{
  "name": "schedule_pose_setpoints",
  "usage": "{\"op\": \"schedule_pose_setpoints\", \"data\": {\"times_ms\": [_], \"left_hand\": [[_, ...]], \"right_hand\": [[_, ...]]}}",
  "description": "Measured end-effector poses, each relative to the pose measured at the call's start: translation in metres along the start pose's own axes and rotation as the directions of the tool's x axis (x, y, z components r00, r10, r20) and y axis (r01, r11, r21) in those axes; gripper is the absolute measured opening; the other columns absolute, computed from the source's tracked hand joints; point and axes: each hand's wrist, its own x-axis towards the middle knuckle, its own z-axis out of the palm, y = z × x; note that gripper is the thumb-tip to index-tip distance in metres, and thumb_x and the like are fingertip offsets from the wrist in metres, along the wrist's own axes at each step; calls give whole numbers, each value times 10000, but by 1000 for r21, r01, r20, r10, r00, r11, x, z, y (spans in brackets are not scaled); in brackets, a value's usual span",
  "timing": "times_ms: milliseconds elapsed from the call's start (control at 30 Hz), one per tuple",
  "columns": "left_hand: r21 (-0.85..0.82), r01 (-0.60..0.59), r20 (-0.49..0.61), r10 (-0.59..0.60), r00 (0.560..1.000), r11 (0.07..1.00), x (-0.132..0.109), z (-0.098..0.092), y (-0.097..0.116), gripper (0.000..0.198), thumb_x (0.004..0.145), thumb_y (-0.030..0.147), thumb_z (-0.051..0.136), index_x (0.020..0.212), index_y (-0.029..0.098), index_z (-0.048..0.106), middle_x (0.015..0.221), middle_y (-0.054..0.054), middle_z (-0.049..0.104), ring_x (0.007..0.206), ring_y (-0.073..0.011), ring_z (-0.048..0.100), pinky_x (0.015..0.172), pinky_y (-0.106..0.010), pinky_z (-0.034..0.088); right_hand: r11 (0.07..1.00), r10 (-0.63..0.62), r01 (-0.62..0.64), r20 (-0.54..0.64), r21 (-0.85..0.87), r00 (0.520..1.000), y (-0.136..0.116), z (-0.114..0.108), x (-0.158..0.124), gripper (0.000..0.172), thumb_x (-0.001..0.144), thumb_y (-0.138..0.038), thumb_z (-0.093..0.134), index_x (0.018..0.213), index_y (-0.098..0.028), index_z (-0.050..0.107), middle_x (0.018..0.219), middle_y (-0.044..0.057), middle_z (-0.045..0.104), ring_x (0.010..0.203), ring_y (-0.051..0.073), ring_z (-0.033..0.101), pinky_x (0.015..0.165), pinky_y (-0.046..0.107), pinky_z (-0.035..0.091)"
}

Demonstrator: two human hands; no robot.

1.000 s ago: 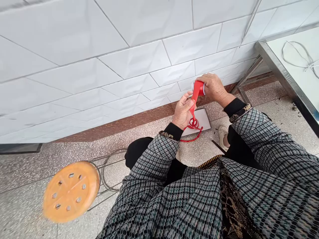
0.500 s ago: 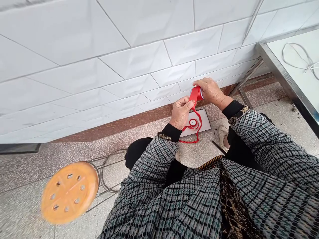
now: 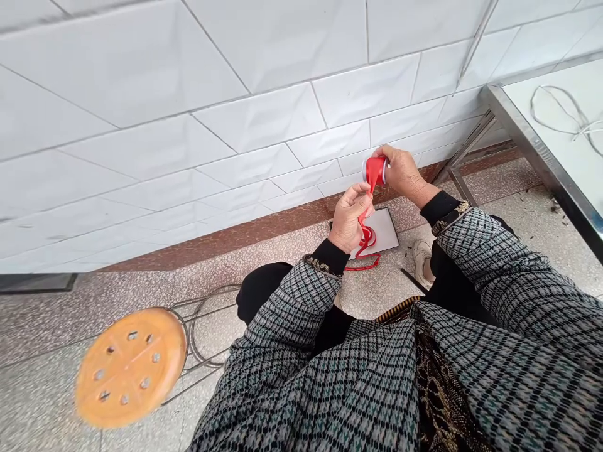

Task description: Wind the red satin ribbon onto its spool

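My right hand [image 3: 400,171] is closed around a spool of red ribbon [image 3: 375,171] with white rims. A band of red ribbon [image 3: 373,182] runs down from the spool to my left hand [image 3: 351,216], which pinches it between thumb and fingers. Below the pinch the ribbon hangs in a loose, twisted length toward the floor. A white rectangular board or box lid [image 3: 385,229] lies on the floor under my hands. On it sits another small red roll [image 3: 368,236], partly covered by my left hand and the hanging ribbon.
An orange round stool [image 3: 132,367] with holes in its seat and wire legs stands at the lower left. At the right is a metal-framed table [image 3: 518,135] with a pale cable [image 3: 560,110] on top. A white tiled wall [image 3: 264,119] rises in front of me.
My left hand has moved slightly down and right along the ribbon. The spool has turned and shows more of its side, and the band of ribbon looks narrower and more gathered.
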Motion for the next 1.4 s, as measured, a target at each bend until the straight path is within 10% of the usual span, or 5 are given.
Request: {"op": "schedule_pose_setpoints", "data": {"times_ms": [267, 667, 967, 1400], "left_hand": [[-17, 45, -118, -47, 992, 999, 7, -6, -4, 255, 777, 243, 896, 892, 197, 673, 703, 68, 601, 492, -38, 409, 528, -230, 378], [-81, -157, 41, 161, 986, 984, 7, -2, 0, 629, 653, 392, 993, 621, 189, 399, 585, 58, 473, 602, -80, 473, 629, -221, 402], [-104, 63, -26, -66, 997, 993, 10, -6, -16, 284, 737, 264, 916, 876, 200, 677, 689, 65, 598, 497, -42, 408, 534, -227, 360], [8, -114, -36, 114, 993, 993, 18, -17, -14, 592, 638, 387, 975, 526, 178, 433, 610, 26, 533, 630, -80, 495, 655, -240, 427]], "right_hand": [[999, -17, 12, -105, -49, 994, 2, 0, 2, 116, 910, -285, 591, 961, -206, 658, 938, 54, 757, 965, 257, 680, 885, 343, 512], [987, -93, 74, -128, -144, 987, 11, 10, 4, 162, 891, -216, 530, 973, -197, 669, 894, 42, 751, 833, 223, 672, 827, 347, 523], [882, 188, -148, -48, 447, 981, 0, 24, 0, 90, 870, -214, 665, 844, -212, 578, 686, -36, 632, 633, 142, 609, 650, 255, 497], [603, 424, -460, 226, 651, 877, -19, 26, -10, 223, 833, -59, 569, 640, -170, 565, 533, -38, 561, 502, 71, 463, 562, 189, 382]]}}
